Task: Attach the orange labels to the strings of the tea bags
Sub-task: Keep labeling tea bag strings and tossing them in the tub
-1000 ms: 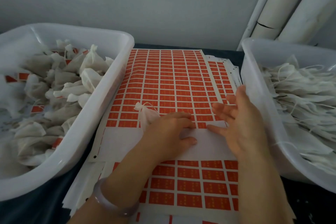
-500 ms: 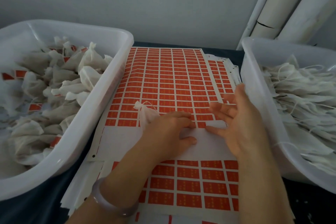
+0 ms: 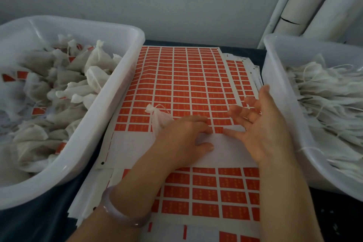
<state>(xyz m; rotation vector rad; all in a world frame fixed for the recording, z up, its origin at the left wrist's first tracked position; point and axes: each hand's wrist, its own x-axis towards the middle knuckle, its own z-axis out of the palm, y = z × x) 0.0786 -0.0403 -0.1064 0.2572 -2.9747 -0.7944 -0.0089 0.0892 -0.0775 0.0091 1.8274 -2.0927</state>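
A sheet of orange labels [image 3: 182,82] lies flat between two white tubs. Its lower rows are peeled away, leaving bare white backing [image 3: 133,143]. My left hand [image 3: 182,135] rests palm down on that bare strip, holding a white tea bag [image 3: 160,119] whose tied top and looped string stick out above the knuckles. Its fingertips press at the lowest row of labels. My right hand [image 3: 261,124] lies beside it with fingers spread, the index fingertip touching the sheet close to my left fingertips.
The left tub [image 3: 110,104] holds several tea bags with orange labels attached. The right tub [image 3: 280,92] holds several unlabelled bags with loose strings. More label sheets [image 3: 206,192] are stacked underneath, near me. White pipes [image 3: 306,0] stand at the back right.
Both hands stay nearly still on the sheet; the view has only shifted slightly.
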